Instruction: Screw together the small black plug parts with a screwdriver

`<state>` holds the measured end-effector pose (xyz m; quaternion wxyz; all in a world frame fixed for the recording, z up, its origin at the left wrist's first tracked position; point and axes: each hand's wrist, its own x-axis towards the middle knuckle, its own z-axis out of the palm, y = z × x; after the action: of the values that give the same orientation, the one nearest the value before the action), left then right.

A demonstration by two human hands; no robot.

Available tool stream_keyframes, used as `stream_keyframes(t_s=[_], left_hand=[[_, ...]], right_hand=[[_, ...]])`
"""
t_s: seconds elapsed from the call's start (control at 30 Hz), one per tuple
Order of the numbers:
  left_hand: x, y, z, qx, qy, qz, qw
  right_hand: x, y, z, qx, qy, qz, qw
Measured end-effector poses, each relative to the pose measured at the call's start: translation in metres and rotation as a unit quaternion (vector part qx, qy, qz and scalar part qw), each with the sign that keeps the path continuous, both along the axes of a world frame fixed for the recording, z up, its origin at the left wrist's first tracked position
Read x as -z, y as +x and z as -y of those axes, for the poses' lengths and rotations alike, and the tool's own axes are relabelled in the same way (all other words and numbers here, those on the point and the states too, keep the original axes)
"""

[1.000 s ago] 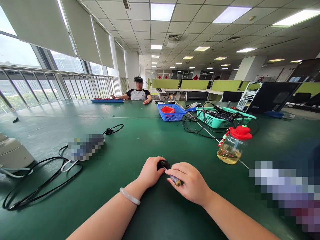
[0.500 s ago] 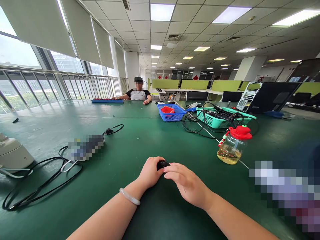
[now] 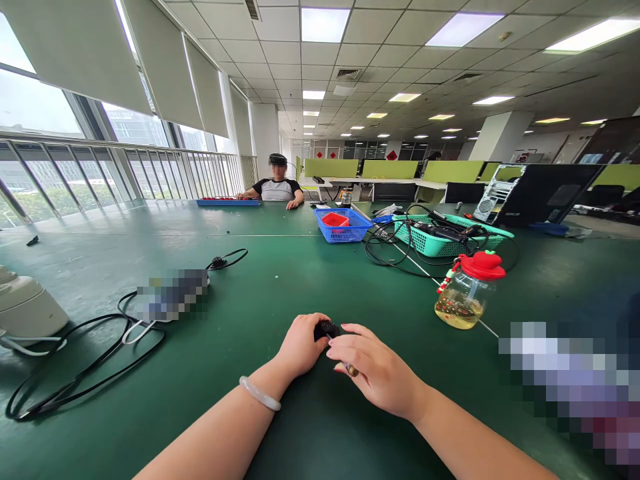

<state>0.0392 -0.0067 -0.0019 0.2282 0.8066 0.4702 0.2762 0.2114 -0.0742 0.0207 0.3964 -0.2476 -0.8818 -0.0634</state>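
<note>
My left hand (image 3: pixel 303 343) is closed around a small black object (image 3: pixel 327 329) on the green tabletop; fingers cover much of it, and I cannot make out its kind. A pale bracelet circles that wrist. Close on the right, my right hand (image 3: pixel 373 367) pinches a small screwdriver (image 3: pixel 352 369). Its amber-brown end shows below the fingers, and its thin metal tip points at the black object. Whether the tip touches the object cannot be made out.
A glass jug (image 3: pixel 465 293) with a red lid stands to the right. Behind lie a blue basket (image 3: pixel 343 230) and a green basket (image 3: pixel 440 247) with cables. Black cables (image 3: pixel 65 380) and a white device (image 3: pixel 30 303) are on the left. A person (image 3: pixel 277 187) sits across the table.
My right hand has turned slightly, so the screwdriver in its fingers now shows. My left hand keeps its place. Across the table, the blue tray beside the person has shifted right.
</note>
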Motion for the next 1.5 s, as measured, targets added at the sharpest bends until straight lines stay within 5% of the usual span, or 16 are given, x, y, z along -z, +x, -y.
stream_keyframes(t_s=[0.57,1.07,1.5], left_hand=[[0.0019,0.0006,-0.0001,-0.012,-0.004,-0.002,1.000],[0.0041,0.0004,-0.0006,-0.013,-0.001,0.001,1.000],[0.0018,0.0005,0.0000,-0.016,-0.005,0.002,1.000]], right_hand=[[-0.0021,0.0044,-0.0016,0.004,-0.019,-0.098,0.995],[-0.0061,-0.0010,0.0013,0.017,0.074,-0.043,0.996],[0.0014,-0.0043,0.0060,0.006,0.051,0.082,0.995]])
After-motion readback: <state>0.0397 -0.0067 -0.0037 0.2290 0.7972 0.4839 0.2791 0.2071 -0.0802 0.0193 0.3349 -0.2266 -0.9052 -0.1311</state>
